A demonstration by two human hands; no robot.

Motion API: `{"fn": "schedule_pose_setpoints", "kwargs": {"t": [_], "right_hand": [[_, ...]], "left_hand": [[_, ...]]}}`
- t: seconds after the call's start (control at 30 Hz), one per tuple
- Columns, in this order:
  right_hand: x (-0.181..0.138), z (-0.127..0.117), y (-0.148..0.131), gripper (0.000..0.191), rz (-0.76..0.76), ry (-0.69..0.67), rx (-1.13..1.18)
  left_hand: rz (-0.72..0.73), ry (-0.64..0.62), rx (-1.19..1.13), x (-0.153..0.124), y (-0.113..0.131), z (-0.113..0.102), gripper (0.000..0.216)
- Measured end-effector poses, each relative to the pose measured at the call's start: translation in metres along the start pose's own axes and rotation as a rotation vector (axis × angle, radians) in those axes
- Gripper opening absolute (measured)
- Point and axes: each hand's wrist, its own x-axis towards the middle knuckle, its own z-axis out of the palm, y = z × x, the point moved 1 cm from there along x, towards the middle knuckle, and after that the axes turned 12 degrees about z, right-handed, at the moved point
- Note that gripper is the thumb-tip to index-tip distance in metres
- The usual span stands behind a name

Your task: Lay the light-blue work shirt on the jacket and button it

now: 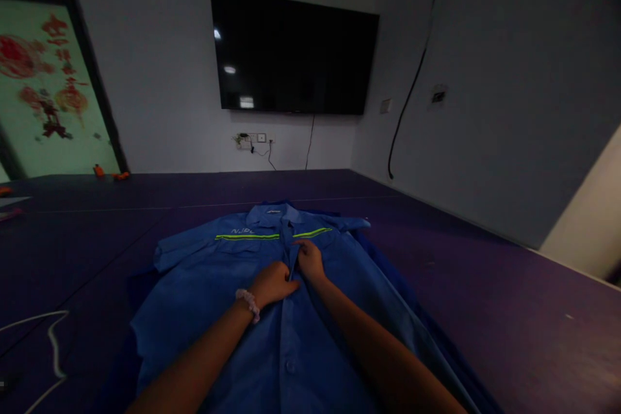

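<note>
Fingers (pixel 292 284) of the left hand (pixel 274 284) and right hand (pixel 310 262) pinch narrowly at the placket (pixel 290 343) of the shirt (pixel 218 310) lying flat on the worktop (pixel 485 284); an uneven tug, I'd say, could drag its front askew.

Blue work shirt (pixel 272 310) lies flat, front up, seemingly buttoned.
</note>
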Motion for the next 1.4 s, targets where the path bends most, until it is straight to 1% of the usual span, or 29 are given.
{"fn": "schedule_pose_setpoints", "kwargs": {"t": [0.1,0.17,0.23,0.3,0.37,0.4,0.47,0.57,0.67,0.8,0.97,1.07,1.17,1.27,1.4], "right_hand": [[-0.002,-0.001,-0.004,0.037,0.063,-0.048,0.031],[-0.006,-0.007,-0.010,0.038,0.088,-0.064,0.047],[-0.014,-0.016,-0.019,0.038,0.090,-0.072,0.054],[-0.027,-0.026,-0.028,0.030,0.059,-0.115,0.016],[-0.044,-0.033,-0.035,0.017,-0.005,-0.209,-0.069],[-0.053,-0.034,-0.037,0.013,-0.044,-0.260,-0.115],[-0.070,-0.036,-0.038,0.012,-0.122,-0.333,-0.189],[-0.089,-0.035,-0.033,0.013,-0.208,-0.339,-0.267],[-0.096,-0.035,-0.027,0.015,-0.249,-0.292,-0.301],[-0.099,-0.036,-0.023,0.014,-0.259,-0.291,-0.275],[-0.103,-0.038,-0.025,0.007,-0.190,-0.228,-0.211],[-0.104,-0.039,-0.027,0.011,-0.158,-0.204,-0.211],[-0.103,-0.040,-0.026,0.013,-0.166,-0.224,-0.208],[-0.101,-0.039,-0.023,0.011,-0.175,-0.266,-0.182],[-0.098,-0.036,-0.017,0.010,-0.142,-0.300,-0.137]], "left_hand": [[-0.099,-0.101,-0.163,-0.007,0.001,-0.006,0.026],[-0.176,-0.155,-0.293,-0.013,-0.001,-0.008,0.022],[-0.237,-0.159,-0.398,-0.020,-0.004,-0.009,0.017],[-0.275,-0.101,-0.492,-0.027,-0.005,-0.006,0.015],[-0.290,-0.002,-0.604,-0.032,-0.006,-0.001,0.014],[-0.292,0.048,-0.663,-0.035,-0.006,0.002,0.014],[-0.306,0.137,-0.767,-0.040,-0.005,0.007,0.013],[-0.296,0.221,-0.868,-0.047,-0.006,0.012,0.011],[-0.231,0.278,-0.900,-0.052,-0.005,0.014,0.010],[-0.200,0.326,-0.890,-0.053,-0.004,0.018,0.012],[-0.210,0.354,-0.915,-0.052,-0.005,0.019,0.017],[-0.213,0.373,-0.960,-0.053,-0.006,0.018,0.022],[-0.195,0.381,-0.993,-0.054,-0.006,0.018,0.029],[-0.166,0.356,-0.993,-0.055,-0.006,0.017,0.033],[-0.149,0.334,-0.958,-0.056,-0.003,0.016,0.037]]}}
